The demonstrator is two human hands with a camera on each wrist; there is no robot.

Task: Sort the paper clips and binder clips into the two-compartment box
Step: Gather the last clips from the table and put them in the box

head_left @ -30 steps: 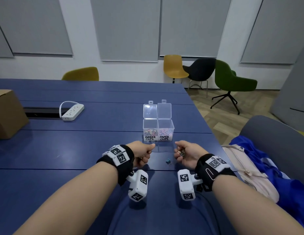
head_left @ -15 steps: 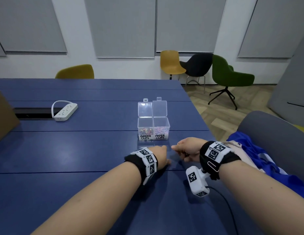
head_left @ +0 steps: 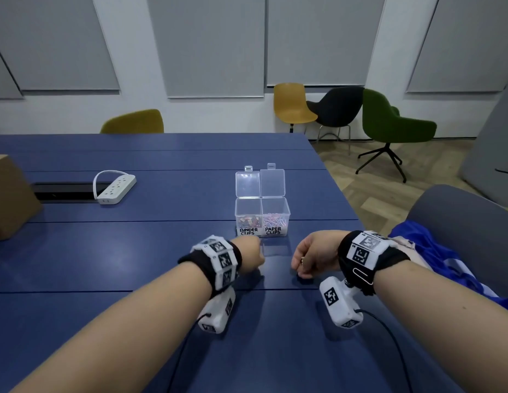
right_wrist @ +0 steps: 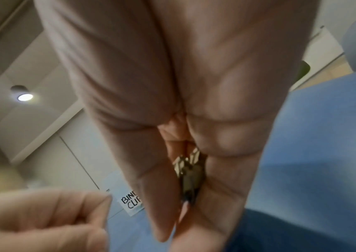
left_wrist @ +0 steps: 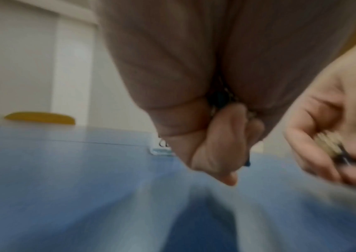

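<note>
A clear two-compartment box [head_left: 287,214] stands on the blue table with both lids up. It is labelled BINDER CLIPS on the left and PAPER CLIPS on the right, and coloured clips lie in both halves. Just in front of it my left hand [head_left: 257,258] is curled into a fist. In the left wrist view my left hand [left_wrist: 235,136] grips a small dark-blue binder clip [left_wrist: 222,100] in its palm. My right hand [head_left: 301,265], knuckles up, holds a bunch of metal clips [right_wrist: 188,170] between curled fingers and palm, a hand's width right of the left.
A white power strip [head_left: 116,188] and a cardboard box [head_left: 8,197] sit at the far left of the table [head_left: 133,251]. A grey chair with blue cloth and a beige bag [head_left: 434,251] stands close on my right. Several chairs stand beyond the table.
The blue binder clip that lay on the table between my hands is gone from it; my left hand reached over it and closed. My right hand turned from palm up to knuckles up.
</note>
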